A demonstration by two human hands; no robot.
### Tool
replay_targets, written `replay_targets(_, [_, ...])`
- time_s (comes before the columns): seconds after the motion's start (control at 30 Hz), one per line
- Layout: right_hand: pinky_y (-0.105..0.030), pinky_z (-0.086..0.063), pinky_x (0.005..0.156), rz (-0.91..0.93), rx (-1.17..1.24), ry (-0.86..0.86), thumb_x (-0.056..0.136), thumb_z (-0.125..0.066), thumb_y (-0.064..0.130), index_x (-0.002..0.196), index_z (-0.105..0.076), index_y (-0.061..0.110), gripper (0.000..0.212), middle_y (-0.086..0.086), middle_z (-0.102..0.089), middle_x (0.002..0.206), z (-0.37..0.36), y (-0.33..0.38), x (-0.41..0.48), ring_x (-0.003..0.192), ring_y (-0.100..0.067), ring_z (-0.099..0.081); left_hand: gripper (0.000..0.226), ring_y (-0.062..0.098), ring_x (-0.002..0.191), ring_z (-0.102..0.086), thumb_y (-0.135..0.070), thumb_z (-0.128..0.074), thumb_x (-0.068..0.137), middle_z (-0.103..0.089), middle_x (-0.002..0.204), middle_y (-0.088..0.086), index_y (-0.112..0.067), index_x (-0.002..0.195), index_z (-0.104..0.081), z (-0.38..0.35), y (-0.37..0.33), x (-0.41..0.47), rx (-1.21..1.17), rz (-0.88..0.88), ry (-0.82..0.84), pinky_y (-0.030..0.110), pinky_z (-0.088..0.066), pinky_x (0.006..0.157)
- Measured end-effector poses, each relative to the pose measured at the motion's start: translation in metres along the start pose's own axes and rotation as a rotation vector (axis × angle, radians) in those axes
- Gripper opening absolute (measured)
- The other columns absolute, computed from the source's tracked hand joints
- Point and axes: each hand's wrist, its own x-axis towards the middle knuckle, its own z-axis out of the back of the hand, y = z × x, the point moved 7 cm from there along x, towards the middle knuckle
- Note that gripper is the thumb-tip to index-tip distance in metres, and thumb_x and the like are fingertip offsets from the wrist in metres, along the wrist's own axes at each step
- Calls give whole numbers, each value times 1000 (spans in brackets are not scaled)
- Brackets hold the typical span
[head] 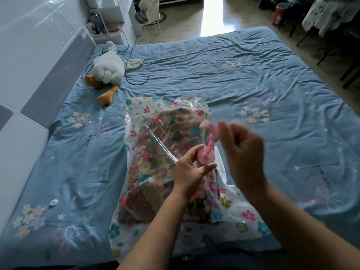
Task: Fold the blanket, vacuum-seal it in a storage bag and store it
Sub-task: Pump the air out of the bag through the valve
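**Status.** The floral blanket [155, 168] is folded and enclosed in the storage bag [136, 236], which lies flat on the bed [253, 80]. A pink hand pump [206, 155] stands on the bag's top face, right of its centre, presumably over the valve. Evacuation appears to be under way. The film rises in loose creases above the blanket, so judge that air remains to be drawn out. Capping the valve and storing the bag are not yet done.

**Orientation.** The bag's long axis runs from the edge nearest you toward the far side, leaning slightly right. The blanket bundle follows the same axis. The pump rod points up and away from the bag face, with its handle [205, 125] at the top.

**Hands.** Your left hand [191, 170] grasps the pump barrel just under its disc, fingers wrapped round it. Your right hand [245, 152] is above the bag's right edge, fingers curled beside the handle. Motion blur hides whether they grasp it.

**Other items.** A plush goose [107, 69] lies beyond the bag's far-left corner. A small white disc [53, 202] sits well left of the bag (possibly the valve cap; too small to confirm).
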Motion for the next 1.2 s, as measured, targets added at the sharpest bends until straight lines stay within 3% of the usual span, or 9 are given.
replay_targets(0.07, [-37,-45,52,-216,-129,197,89,-52,59,64,-63,0,66,-10,-61,56,-21,-47,-17,52,-23,-55,56,8,106,-67,-18,-86,70,-71,114,-2,-17,122,-64,0,-1,-1,-2,-7,0,27,-53,95])
replay_targets(0.13, [-28,-37,50,-248,-177,214,90,-58,51,62,-65,0,59,-5,-51,48,-22,-56,-15,44,-10,-41,55,8,107,-67,-19,-86,71,-71,114,-2,-16,122,-64,0,-3,-1,-5,-11,12,26,-53,95])
replay_targets(0.33, [-29,-32,46,145,79,-142,96,-50,33,56,-55,0,52,0,-47,45,18,34,15,43,-14,-39,56,7,108,-66,-16,-87,70,-70,116,-1,-23,120,-62,0,-1,0,4,-6,10,27,-52,98])
replay_targets(0.43, [-36,-44,52,-79,-130,77,91,-45,52,63,-64,4,59,-9,-62,55,-11,-27,-13,52,-23,-57,59,8,108,-67,-16,-87,70,-71,116,-1,-14,124,-63,-2,4,-3,7,5,11,31,-53,97])
replay_targets(0.53, [-37,-45,53,-268,-281,313,92,-54,50,60,-66,7,55,0,-53,47,-25,-65,-20,46,-14,-48,55,10,104,-68,-15,-86,71,-73,112,0,-11,121,-65,1,5,-6,6,-1,18,34,-55,95])
replay_targets(0.73, [-21,-25,46,149,66,-25,97,-50,30,52,-51,19,47,3,-35,44,14,44,12,41,-4,-31,55,12,106,-67,-17,-87,69,-72,113,-2,-24,119,-64,3,5,2,4,-1,22,32,-53,97])
replay_targets(0.93, [-27,-30,54,-259,-296,299,95,-54,40,52,-60,19,49,10,-47,41,-18,-58,-14,44,-7,-44,54,13,104,-68,-20,-86,71,-73,111,-1,-13,120,-65,-4,3,-3,23,-19,25,41,-54,95])
replay_targets(1.1, [-27,-31,46,109,-12,-3,96,-53,34,60,-62,-1,51,2,-46,44,14,27,11,42,-11,-38,59,9,108,-66,-20,-86,71,-70,116,-2,-18,125,-62,1,4,0,36,-15,13,35,-53,98])
replay_targets(1.2, [-37,-38,49,8,-61,41,92,-48,48,62,-60,-4,61,-17,-55,53,2,-8,-9,48,-28,-47,62,11,108,-67,-24,-87,69,-71,116,-1,-16,125,-62,-2,6,-4,39,-12,12,39,-54,97])
